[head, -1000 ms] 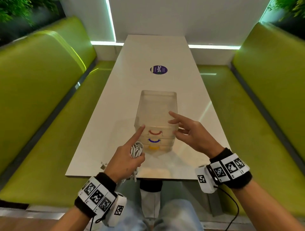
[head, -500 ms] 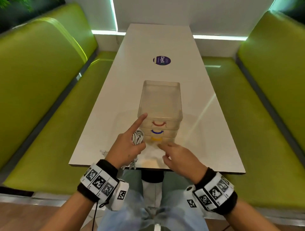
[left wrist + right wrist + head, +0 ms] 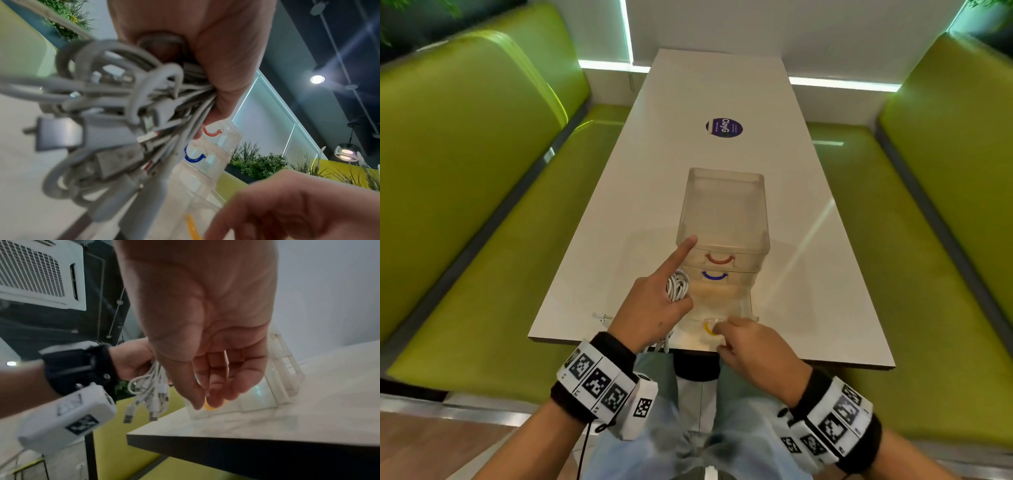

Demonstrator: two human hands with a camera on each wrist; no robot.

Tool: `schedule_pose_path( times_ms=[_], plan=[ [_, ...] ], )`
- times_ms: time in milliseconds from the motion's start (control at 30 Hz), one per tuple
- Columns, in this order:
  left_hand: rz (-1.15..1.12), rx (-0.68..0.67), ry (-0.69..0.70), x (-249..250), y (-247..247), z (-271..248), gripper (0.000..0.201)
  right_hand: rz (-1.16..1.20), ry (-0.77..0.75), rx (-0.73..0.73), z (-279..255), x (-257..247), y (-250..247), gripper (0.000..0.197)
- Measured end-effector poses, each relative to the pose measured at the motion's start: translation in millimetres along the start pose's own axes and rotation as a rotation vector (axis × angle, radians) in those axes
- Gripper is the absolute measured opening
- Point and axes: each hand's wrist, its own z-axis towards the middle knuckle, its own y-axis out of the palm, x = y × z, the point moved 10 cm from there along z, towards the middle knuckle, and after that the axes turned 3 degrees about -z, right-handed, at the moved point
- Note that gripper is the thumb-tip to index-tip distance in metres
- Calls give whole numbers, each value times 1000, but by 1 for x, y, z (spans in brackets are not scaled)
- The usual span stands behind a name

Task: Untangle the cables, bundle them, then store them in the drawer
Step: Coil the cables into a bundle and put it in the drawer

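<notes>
The left hand [image 3: 654, 305] grips a bundle of white cables [image 3: 677, 287]: the thumb and the lower fingers curl round the coils, while the index finger [image 3: 681, 251] sticks out straight toward 1 o'clock, its tip touching the near left top corner of the clear drawer unit [image 3: 724, 212]. Cable ends with plugs hang below the fist, past the table's near edge, plain in the right wrist view [image 3: 148, 395].

The right hand [image 3: 753, 349] pinches the yellow handle [image 3: 708, 329] of the bottom drawer [image 3: 722, 308] between thumb and fingertips; the other fingers are bent close together. That drawer stands pulled out toward the near table edge. Above it the blue handle [image 3: 714, 276] and the red handle [image 3: 719, 259] sit on drawers that are pushed in.

The drawer unit stands near the middle of the white table [image 3: 619, 212]. At 12 o'clock from it, well apart, lies a round purple sticker [image 3: 724, 127] reading "ClayG"; its smaller print is too fine to read. A small white plug [image 3: 601, 316] lies on the table at 9 o'clock from the left hand. Both wrists wear black bands with black-and-white square code tags [image 3: 597, 378]. Green benches [image 3: 465, 171] flank the table.
</notes>
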Motion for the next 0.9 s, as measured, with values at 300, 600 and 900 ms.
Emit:
schedule_pose_path(
  times_ms=[300, 600, 900],
  plan=[
    [-3, -10, 16, 1, 1, -1, 90, 110, -10, 89, -13, 3, -21, 26],
    [2, -23, -19, 3, 1, -4, 92, 122, -97, -119, -18, -20, -13, 20],
    [-600, 149, 108, 24, -21, -17, 57, 828, -119, 37, -3, -49, -53, 81]
  ],
)
